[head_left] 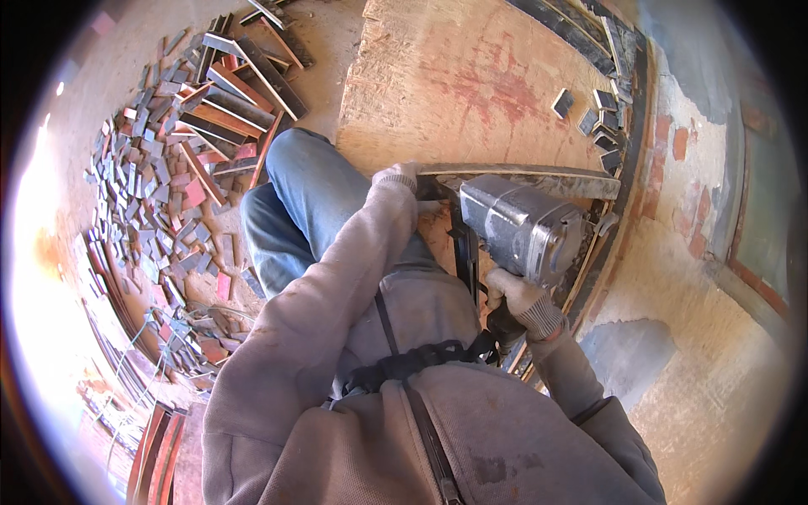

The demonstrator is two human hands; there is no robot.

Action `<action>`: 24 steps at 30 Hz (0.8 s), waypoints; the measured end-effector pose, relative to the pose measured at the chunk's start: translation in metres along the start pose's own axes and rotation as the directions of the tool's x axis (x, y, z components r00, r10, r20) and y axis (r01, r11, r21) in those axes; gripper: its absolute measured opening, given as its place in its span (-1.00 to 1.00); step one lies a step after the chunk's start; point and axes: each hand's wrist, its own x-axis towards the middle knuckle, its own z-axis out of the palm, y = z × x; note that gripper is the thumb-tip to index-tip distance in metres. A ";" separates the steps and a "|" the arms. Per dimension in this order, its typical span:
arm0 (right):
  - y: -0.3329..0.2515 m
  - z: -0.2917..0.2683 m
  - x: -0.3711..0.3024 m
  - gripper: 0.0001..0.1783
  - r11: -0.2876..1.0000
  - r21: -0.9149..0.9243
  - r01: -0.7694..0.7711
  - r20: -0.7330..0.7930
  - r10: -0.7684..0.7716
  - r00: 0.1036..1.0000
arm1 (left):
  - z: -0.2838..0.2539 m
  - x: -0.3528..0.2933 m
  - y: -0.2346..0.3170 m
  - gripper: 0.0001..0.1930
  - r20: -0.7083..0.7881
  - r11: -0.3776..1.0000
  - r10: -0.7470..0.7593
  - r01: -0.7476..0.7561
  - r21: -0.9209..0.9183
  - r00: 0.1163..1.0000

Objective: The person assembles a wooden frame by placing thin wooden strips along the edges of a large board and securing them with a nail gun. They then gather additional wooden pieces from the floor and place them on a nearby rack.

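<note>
Brown-sleeved left hand (405, 177) extends to the plank (539, 180), grip unclear; right hand (515, 296) clasps the tool (520, 225).

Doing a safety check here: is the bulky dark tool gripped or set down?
Gripped: the gloved right hand is closed around the bulky dark tool's black handle.

Nothing legible appears: no words, labels, numbers or signs. Red marks (497, 80) on the wooden board (391, 101) and dark patches (492, 469) on the jacket (513, 412) form no readable characters, as far as the wide, distorted view allows.
</note>
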 end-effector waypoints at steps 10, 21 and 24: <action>0.013 0.001 -0.012 -0.82 0.992 0.074 -0.104 0.011 0.104 0.995 | -0.001 -0.003 0.012 -0.45 -0.053 0.994 -0.008 0.014 0.105 0.999; 0.148 0.020 0.004 0.02 0.979 -0.173 0.104 -0.563 -0.185 0.805 | -0.124 -0.100 0.023 -0.38 -0.396 0.491 -0.452 -0.147 -0.858 0.800; 0.163 0.028 0.012 0.13 0.970 -0.199 0.139 -0.532 -0.226 0.816 | -0.169 -0.157 -0.028 -0.63 -0.603 0.589 -0.247 -0.376 -0.715 0.759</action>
